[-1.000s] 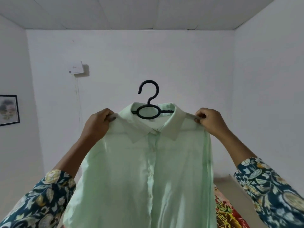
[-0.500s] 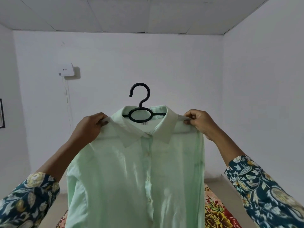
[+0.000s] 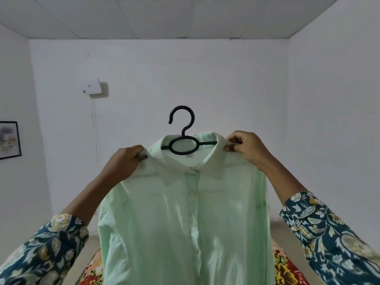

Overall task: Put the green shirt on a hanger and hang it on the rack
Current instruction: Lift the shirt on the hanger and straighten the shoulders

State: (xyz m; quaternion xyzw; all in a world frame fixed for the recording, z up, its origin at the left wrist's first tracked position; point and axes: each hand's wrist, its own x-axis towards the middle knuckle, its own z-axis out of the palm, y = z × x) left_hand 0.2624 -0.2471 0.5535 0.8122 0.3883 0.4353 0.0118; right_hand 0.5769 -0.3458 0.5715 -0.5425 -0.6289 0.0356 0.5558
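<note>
A pale green shirt (image 3: 185,219) hangs in front of me at chest height, buttoned and facing me. A black plastic hanger (image 3: 182,138) sits inside its collar, with the hook standing up above the neck. My left hand (image 3: 123,161) grips the shirt's left shoulder beside the collar. My right hand (image 3: 244,148) pinches the right shoulder at the collar's edge. The hanger's arms are hidden under the fabric. No rack is in view.
White walls close the room ahead and to both sides. A white box (image 3: 91,87) with a cable is fixed to the far wall, and a framed picture (image 3: 9,139) hangs on the left wall. A flowered red cloth (image 3: 285,268) lies below the shirt.
Both hands have slid inward along the shoulders toward the collar, and the right hand now sits higher. The view has swung slightly, bringing the picture back in at the left.
</note>
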